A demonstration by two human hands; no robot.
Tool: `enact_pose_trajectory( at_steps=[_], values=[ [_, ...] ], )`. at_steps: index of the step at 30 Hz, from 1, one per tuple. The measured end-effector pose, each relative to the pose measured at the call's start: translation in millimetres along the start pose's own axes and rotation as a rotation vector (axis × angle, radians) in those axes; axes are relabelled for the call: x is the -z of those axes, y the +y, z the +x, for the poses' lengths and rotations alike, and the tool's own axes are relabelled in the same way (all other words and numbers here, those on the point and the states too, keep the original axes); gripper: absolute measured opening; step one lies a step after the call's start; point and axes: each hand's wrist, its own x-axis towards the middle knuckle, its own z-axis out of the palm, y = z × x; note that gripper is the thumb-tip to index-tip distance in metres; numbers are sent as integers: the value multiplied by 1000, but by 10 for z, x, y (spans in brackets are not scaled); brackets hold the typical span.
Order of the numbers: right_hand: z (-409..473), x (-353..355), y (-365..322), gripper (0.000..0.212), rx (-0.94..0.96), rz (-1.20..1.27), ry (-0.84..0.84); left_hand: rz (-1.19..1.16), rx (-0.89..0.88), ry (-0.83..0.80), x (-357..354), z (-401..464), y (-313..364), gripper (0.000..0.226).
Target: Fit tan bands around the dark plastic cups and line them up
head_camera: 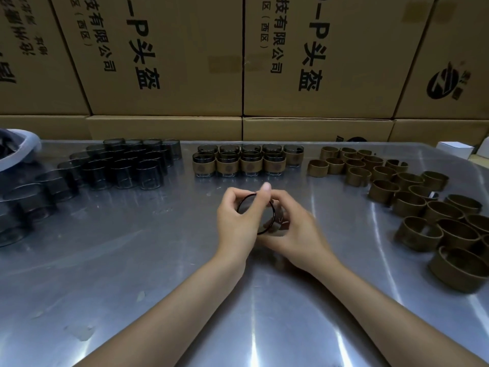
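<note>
A dark see-through cup (pixel 264 215) sits between both hands over the middle of the metal table (pixel 132 260). My left hand (pixel 238 221) grips its left side, thumb up over the rim. My right hand (pixel 293 229) curls round its right side and bottom. Whether a tan band is on this cup is hidden by the fingers. Several banded cups (pixel 239 162) stand in two rows at the back centre. Bare dark cups (pixel 124 165) crowd the back left. Loose tan bands (pixel 412 197) spread over the right side.
Printed cardboard boxes (pixel 238 62) form a wall behind the table. A grey bag or tub (pixel 18 152) sits at the far left edge. A small white box (pixel 455 149) lies at the back right.
</note>
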Motion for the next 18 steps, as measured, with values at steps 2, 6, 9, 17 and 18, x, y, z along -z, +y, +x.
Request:
enact_pose_trajectory(
  at_steps=[2,6,9,17,18],
  values=[
    [5,-1,-2,66,-7,24,18,-46,69,11,13,13,14,26],
    [24,4,35,69,-51,82,38,-192,209,-17,32,23,59,25],
    [40,16,71,70,-85,145,48,-284,278,-104,70,40,83,22],
    [87,85,135,59,-197,396,96,-271,195,-404,132,116,3,44],
    [88,86,143,57,-194,400,97,-211,154,-402,125,112,-11,47]
  ],
)
